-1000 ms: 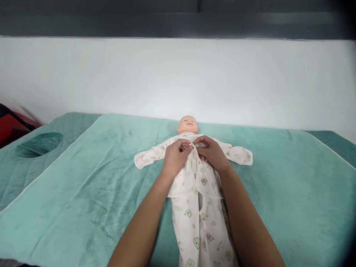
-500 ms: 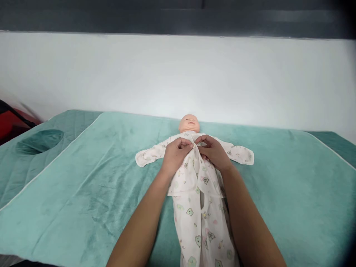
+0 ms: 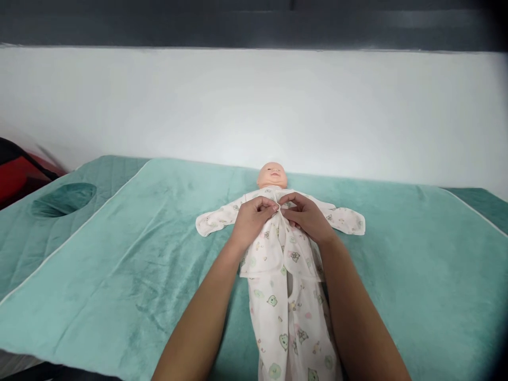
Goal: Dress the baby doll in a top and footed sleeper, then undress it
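Nearest, white trousers (image 3: pixel 273 323), printed with green animal heads, extend from beneath a matching jacket (image 3: pixel 262 259) and are cut off by the lower edge of the view. The left hand (image 3: pixel 254 218) and right hand (image 3: pixel 307 214) pinch the jacket's front edges together at the breast; what lies between them is too small to make out. Beyond, a baby doll (image 3: pixel 272 176) lies face up on a turquoise bed cover (image 3: pixel 138 264). A red-and-black object (image 3: pixel 16 174), cropped at left, cannot be identified.

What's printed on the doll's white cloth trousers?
The white cloth trousers carry green cartoon figures and small pink patches, clearest in the head view.
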A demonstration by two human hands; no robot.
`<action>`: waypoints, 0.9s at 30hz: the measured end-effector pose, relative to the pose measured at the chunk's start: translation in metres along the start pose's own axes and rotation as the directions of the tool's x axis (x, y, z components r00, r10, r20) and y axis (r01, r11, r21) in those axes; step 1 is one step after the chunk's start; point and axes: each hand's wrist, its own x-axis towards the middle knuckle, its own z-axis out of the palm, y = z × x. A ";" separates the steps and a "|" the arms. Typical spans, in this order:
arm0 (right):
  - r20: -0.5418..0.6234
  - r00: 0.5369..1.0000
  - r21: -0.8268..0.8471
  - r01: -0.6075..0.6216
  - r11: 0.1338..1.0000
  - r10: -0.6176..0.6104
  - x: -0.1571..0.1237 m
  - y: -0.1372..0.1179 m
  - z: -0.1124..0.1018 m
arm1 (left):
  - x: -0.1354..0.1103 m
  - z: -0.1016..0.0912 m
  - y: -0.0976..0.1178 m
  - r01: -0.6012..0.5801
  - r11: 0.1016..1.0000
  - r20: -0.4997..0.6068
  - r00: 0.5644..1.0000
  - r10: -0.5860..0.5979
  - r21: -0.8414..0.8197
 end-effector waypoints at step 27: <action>0.012 0.999 -0.046 0.035 0.998 -0.035 -0.005 -0.006 0.002 | 0.000 0.003 -0.007 0.007 0.892 0.029 1.000 0.007 -0.452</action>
